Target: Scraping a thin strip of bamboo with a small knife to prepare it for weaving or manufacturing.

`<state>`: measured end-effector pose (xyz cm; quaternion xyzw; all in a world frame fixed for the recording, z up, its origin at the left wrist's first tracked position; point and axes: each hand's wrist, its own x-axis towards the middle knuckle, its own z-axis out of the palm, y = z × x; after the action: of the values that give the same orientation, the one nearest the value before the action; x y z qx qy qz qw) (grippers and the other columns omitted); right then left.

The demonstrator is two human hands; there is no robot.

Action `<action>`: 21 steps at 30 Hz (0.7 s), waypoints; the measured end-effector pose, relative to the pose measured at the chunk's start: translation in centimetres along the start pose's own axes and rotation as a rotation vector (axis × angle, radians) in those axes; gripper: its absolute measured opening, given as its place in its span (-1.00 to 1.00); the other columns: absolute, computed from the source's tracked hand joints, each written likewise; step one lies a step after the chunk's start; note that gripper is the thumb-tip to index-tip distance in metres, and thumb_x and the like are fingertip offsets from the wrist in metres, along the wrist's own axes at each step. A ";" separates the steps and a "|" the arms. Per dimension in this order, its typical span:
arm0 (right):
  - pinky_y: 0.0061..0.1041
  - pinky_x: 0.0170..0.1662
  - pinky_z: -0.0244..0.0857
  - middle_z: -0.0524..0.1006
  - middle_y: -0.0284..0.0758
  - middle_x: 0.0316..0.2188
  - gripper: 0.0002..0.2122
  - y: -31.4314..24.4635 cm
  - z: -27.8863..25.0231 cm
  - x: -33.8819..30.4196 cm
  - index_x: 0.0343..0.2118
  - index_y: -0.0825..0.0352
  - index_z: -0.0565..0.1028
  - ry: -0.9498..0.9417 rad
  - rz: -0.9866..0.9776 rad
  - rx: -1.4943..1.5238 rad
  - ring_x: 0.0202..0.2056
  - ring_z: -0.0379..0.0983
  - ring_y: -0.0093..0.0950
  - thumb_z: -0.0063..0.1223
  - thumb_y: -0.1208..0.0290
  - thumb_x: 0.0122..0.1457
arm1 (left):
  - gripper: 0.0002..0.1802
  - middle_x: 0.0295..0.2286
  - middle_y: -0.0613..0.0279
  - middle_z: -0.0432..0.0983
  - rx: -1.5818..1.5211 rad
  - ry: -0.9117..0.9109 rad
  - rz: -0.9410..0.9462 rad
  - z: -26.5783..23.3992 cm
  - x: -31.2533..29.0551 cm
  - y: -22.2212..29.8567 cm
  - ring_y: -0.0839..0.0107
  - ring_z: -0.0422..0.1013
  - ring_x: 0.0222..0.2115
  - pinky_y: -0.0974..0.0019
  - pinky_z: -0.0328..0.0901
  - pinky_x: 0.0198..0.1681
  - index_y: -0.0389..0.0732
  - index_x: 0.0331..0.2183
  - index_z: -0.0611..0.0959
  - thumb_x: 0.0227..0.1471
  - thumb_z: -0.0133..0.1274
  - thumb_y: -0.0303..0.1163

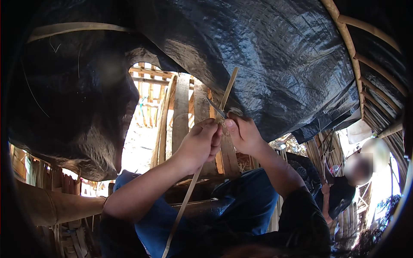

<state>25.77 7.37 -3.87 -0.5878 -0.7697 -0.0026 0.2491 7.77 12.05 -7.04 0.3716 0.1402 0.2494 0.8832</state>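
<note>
A black plastic sheet (266, 56) fills most of the view overhead, sagging over a frame of curved bamboo ribs (357, 73) on the right and one pale rib (77, 28) at upper left. Through a gap in the middle stand upright wooden planks (181, 116) with bright daylight behind them. A thick bamboo pole (56, 206) lies across the lower left. The person's blue-clad legs (241, 202) spread beneath the forearms. At the far right sits another person in a dark top (340, 193), well apart from the work.

A long thin bamboo strip (189, 193) runs from the lower edge up between both hands and on toward the sheet, tilted slightly to the right. The left hand (200, 144) is curled shut around the strip, fingers folded over it. The right hand (243, 133) is closed too, gripping a knife whose dark blade (215, 107) points up and left and meets the strip just above the fingers. Fine pale shavings (221, 124) show between the two hands. No container can be made out anywhere in view
</note>
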 end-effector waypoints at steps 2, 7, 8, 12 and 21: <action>-0.24 -0.55 0.24 0.40 -0.13 -0.67 -0.72 -0.2 0.5 0.1 -0.44 0.33 0.39 0.070 -0.047 -0.010 -0.59 0.39 -0.06 -0.17 0.22 0.30 | -0.78 -0.69 0.49 0.07 0.048 0.039 0.056 0.4 -0.4 -0.5 0.64 -0.01 -0.74 0.49 -0.11 -0.73 -0.06 -0.42 0.36 0.24 -0.22 -0.20; -0.22 -0.53 0.21 0.38 -0.07 -0.64 -0.69 2.6 -0.4 2.2 -0.44 0.39 0.38 0.138 0.031 -0.107 -0.57 0.36 0.01 -0.22 0.24 0.31 | -0.76 -0.68 0.48 0.11 0.095 0.028 0.152 0.9 -1.2 -1.5 0.63 0.01 -0.75 0.48 -0.10 -0.73 -0.08 -0.42 0.34 0.27 -0.25 -0.22; -0.21 -0.52 0.17 0.35 -0.01 -0.62 -0.69 3.4 -0.8 2.7 -0.44 0.43 0.36 0.183 0.199 -0.146 -0.55 0.32 0.08 -0.24 0.26 0.31 | -0.76 -0.68 0.47 0.11 0.096 0.019 0.133 1.4 -1.6 -2.1 0.63 0.01 -0.76 0.47 -0.10 -0.74 -0.09 -0.43 0.34 0.27 -0.26 -0.23; -0.27 -0.50 0.14 0.30 -0.15 -0.67 -0.67 3.2 0.0 2.1 -0.51 0.40 0.34 0.312 -0.101 -0.047 -0.63 0.22 -0.10 -0.30 0.28 0.32 | -0.75 -0.69 0.45 0.12 0.071 -0.013 0.127 1.1 -1.7 -2.0 0.63 0.01 -0.76 0.47 -0.08 -0.74 -0.10 -0.44 0.33 0.28 -0.28 -0.24; -0.20 -0.48 0.19 0.34 -0.06 -0.65 -0.68 2.6 -0.3 1.5 -0.49 0.41 0.38 0.176 -0.164 0.020 -0.56 0.31 0.02 -0.26 0.29 0.31 | -0.76 -0.70 0.48 0.09 0.071 0.004 0.100 1.5 -2.4 -2.3 0.63 -0.01 -0.77 0.47 -0.09 -0.74 -0.09 -0.43 0.33 0.27 -0.30 -0.24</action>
<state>27.94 9.45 -3.80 -0.5179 -0.7904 -0.0669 0.3202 7.19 8.56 -7.54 0.4086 0.1321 0.2886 0.8557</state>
